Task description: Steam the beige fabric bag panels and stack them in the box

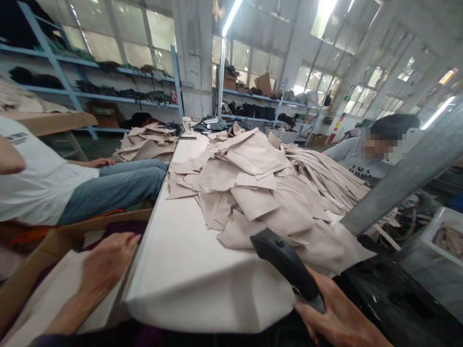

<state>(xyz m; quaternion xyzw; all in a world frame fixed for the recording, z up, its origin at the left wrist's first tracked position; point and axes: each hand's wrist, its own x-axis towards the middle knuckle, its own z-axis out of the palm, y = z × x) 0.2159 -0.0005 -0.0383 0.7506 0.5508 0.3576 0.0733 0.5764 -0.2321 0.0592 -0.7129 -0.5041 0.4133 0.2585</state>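
My right hand (pixel 325 306) is wrapped round the grip of a black handheld tool (pixel 289 260), held over the near right edge of the white table (pixel 162 270). The tool's wide end points up and left, close to a heap of beige fabric pieces (pixel 253 193). Lower left, my left hand (pixel 110 260) reaches over a cardboard box (pixel 54 250). Its fingers are curled by the box's right edge, above pale cloth (pixel 61 289) and dark purple cloth (pixel 123 227); whether they grip anything is hidden.
A seated person in jeans (pixel 115 188) is at the left. Another person (pixel 376 149) sits beyond beige strips (pixel 329 178). A grey metal post (pixel 401 178) slants at the right, near a black machine surface (pixel 405 294) and a clear plastic bin (pixel 434 246). Blue shelves (pixel 115 99) stand behind.
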